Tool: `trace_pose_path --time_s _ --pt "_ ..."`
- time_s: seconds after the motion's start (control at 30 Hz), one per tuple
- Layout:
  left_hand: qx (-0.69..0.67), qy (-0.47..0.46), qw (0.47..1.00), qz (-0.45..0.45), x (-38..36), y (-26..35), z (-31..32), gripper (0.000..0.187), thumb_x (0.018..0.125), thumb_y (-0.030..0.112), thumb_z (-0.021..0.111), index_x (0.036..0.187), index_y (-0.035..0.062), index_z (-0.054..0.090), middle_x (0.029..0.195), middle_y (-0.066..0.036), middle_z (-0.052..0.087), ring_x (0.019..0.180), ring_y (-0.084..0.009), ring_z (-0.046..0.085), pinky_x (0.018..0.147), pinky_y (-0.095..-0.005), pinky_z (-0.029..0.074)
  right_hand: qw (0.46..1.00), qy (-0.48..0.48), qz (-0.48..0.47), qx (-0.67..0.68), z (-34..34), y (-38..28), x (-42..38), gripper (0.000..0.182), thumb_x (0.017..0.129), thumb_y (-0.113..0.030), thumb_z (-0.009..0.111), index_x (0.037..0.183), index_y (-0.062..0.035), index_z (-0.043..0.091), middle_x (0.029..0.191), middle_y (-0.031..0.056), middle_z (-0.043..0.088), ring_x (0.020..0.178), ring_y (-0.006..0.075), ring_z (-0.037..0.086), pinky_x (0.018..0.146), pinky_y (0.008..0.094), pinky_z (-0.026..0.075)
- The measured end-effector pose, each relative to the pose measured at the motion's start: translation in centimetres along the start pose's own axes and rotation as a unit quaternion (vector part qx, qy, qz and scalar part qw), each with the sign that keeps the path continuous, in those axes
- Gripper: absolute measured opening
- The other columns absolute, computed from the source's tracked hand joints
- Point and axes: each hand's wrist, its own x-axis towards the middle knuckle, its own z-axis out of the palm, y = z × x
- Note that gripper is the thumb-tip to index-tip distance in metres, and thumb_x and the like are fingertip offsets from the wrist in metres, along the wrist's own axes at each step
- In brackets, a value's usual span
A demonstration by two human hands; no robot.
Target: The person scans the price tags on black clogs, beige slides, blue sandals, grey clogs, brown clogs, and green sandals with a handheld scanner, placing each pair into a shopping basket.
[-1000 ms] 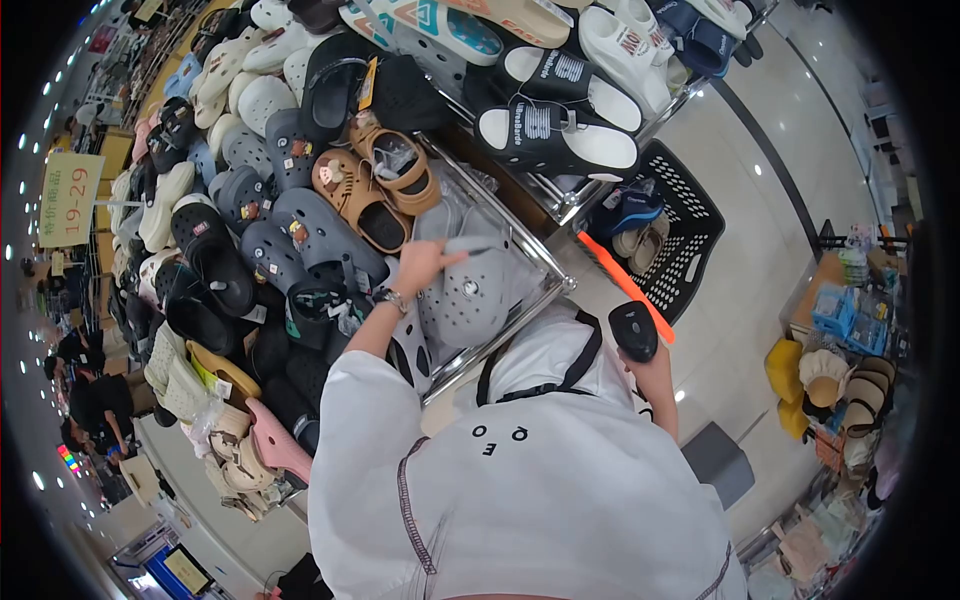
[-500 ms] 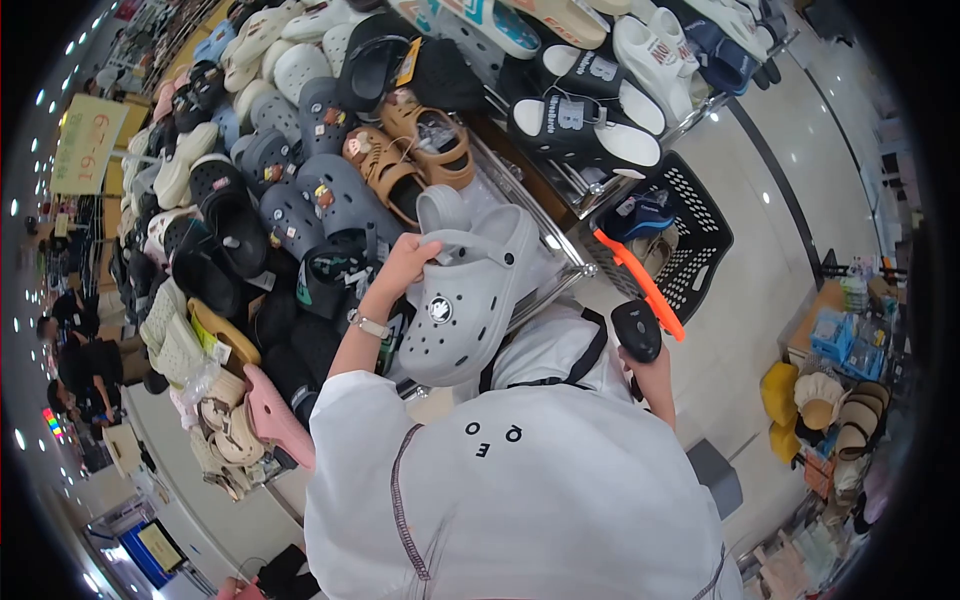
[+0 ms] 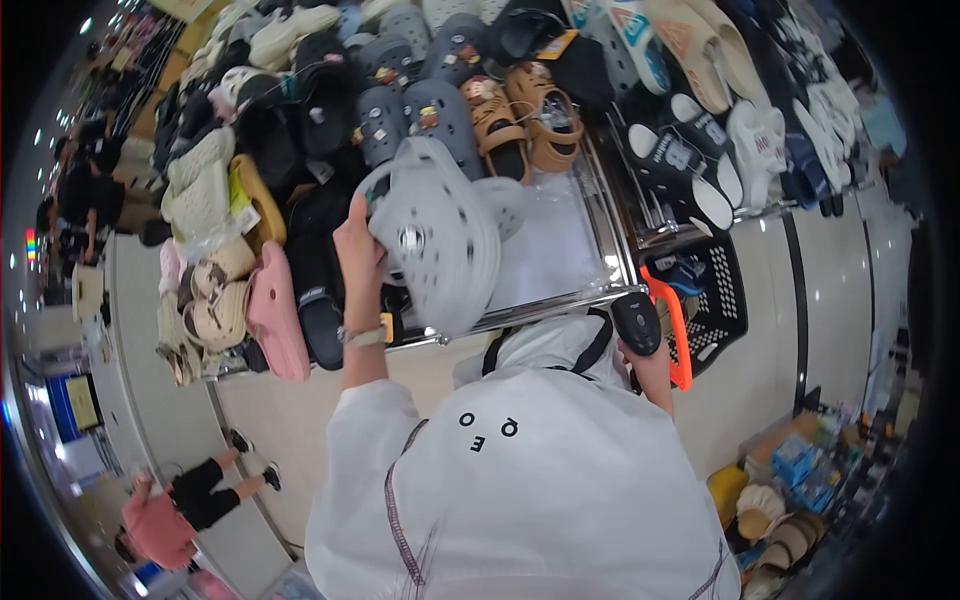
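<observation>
A pair of grey clogs (image 3: 435, 235) is gripped by the left hand (image 3: 357, 238), whose fingers are closed around the heel strap at the 9 o'clock edge of the shoes; the pair is held raised above the front rail of the display surface (image 3: 560, 305), with the perforated upper and its round logo button turned toward the camera. A black handheld barcode scanner (image 3: 636, 322) is clasped in the right hand (image 3: 655, 362), at 3 o'clock from the clogs and just beside the orange handle of a black shopping basket (image 3: 720, 300) standing on the floor. Tan sandals (image 3: 520, 125) are seen at 1 o'clock from the clogs, and a pink clog (image 3: 272, 315) lies at 8 o'clock. A silver watch (image 3: 362, 336) is worn on the left wrist. Another person in a pink top (image 3: 160, 525) is seen far off at 7 o'clock.
</observation>
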Motion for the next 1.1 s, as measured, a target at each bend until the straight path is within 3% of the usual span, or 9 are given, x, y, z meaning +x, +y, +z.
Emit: trace_pose_path --time_s 0.13,0.23,0.57,0.7,0.77,0.9,0.93,0.97,1.1 --pt "-0.147 0.182 0.967 0.102 1.9 -1.6 1.4 0.040 0.082 0.037 0.059 0.061 0.0037 0.050 0.052 0.004 0.045 0.037 -0.0036 0.033 0.035 -0.0211 0.020 0.998 -0.052 -0.008 -0.041 0.6 0.2 0.6 0.036 0.067 -0.011 0.069 0.098 0.0016 0.054 0.071 0.0068 0.060 0.055 0.0116 0.054 0.052 0.0263 0.044" --pt "-0.047 0.215 0.957 0.188 5.2 -3.8 1.1 0.041 0.083 0.037 0.058 0.066 0.0000 0.049 0.049 -0.002 0.046 0.037 -0.0062 0.037 0.035 -0.0235 0.025 0.998 -0.055 0.000 -0.041 0.9 -0.2 0.3 0.037 0.067 -0.011 0.069 0.098 0.0013 0.055 0.073 0.0076 0.060 0.057 0.0128 0.055 0.054 0.0270 0.044" --pt "0.139 -0.100 0.985 0.031 7.1 -1.5 -3.8 0.018 0.079 0.020 0.059 0.090 0.0052 0.058 0.048 0.005 0.043 0.040 -0.0018 0.034 0.039 -0.0183 0.019 0.999 -0.031 -0.014 -0.015 2.2 1.4 -0.5 0.036 0.067 -0.006 0.067 0.100 0.0012 0.054 0.077 0.0081 0.061 0.062 0.0134 0.056 0.058 0.0270 0.044" --pt "0.398 -0.089 0.900 0.153 8.2 -1.3 -5.4 0.035 0.068 0.032 0.068 0.085 0.0013 0.065 0.046 -0.001 0.044 0.041 -0.0091 0.038 0.042 -0.0268 0.028 0.999 -0.028 0.028 -0.012 3.5 0.2 -0.8 0.037 0.066 -0.004 0.067 0.101 0.0013 0.054 0.080 0.0083 0.061 0.069 0.0161 0.057 0.065 0.0277 0.045" --pt "0.517 -0.093 0.828 0.198 8.2 -0.4 -4.2 0.038 0.063 0.035 0.071 0.081 0.0018 0.065 0.048 -0.004 0.043 0.044 -0.0138 0.042 0.045 -0.0303 0.032 0.995 -0.009 -0.101 -0.016 4.5 1.3 -0.4 0.028 0.066 -0.003 0.068 0.090 0.0008 0.054 0.068 0.0047 0.058 0.053 0.0116 0.053 0.049 0.0259 0.042" --pt "0.480 -0.159 0.805 0.310 9.4 -1.5 -1.9 0.029 0.065 0.025 0.070 0.074 0.0019 0.055 0.059 -0.007 0.043 0.054 -0.0189 0.044 0.049 -0.0318 0.033 0.996 0.006 -0.086 -0.024 6.1 0.1 -1.3 0.029 0.065 -0.003 0.068 0.091 0.0011 0.054 0.069 0.0045 0.058 0.054 0.0121 0.053 0.051 0.0263 0.042" --pt "0.432 -0.167 0.831 0.309 9.1 -1.9 -1.0 0.028 0.066 0.022 0.070 0.073 0.0018 0.052 0.059 -0.006 0.041 0.054 -0.0198 0.043 0.049 -0.0322 0.033 0.999 -0.002 -0.029 -0.021 6.4 0.1 -1.6 0.035 0.065 -0.003 0.067 0.097 0.0016 0.054 0.079 0.0087 0.060 0.068 0.0162 0.056 0.063 0.0279 0.043" --pt "0.414 -0.178 0.840 0.303 9.0 -2.8 -0.4 0.025 0.068 0.020 0.068 0.077 0.0023 0.055 0.060 -0.005 0.042 0.055 -0.0198 0.044 0.050 -0.0315 0.034 0.999 -0.011 0.028 -0.018 6.6 0.1 -1.8 0.041 0.064 -0.002 0.066 0.103 0.0020 0.054 0.089 0.0128 0.062 0.082 0.0203 0.059 0.075 0.0295 0.044" --pt "0.415 -0.259 0.821 0.294 8.4 -4.2 0.2 0.027 0.072 0.018 0.063 0.092 0.0015 0.058 0.077 -0.009 0.046 0.067 -0.0206 0.047 0.059 -0.0310 0.038 0.999 0.002 0.032 -0.010 7.6 0.6 -2.4 0.041 0.064 -0.003 0.067 0.102 0.0022 0.054 0.089 0.0133 0.062 0.082 0.0201 0.059 0.075 0.0293 0.044"
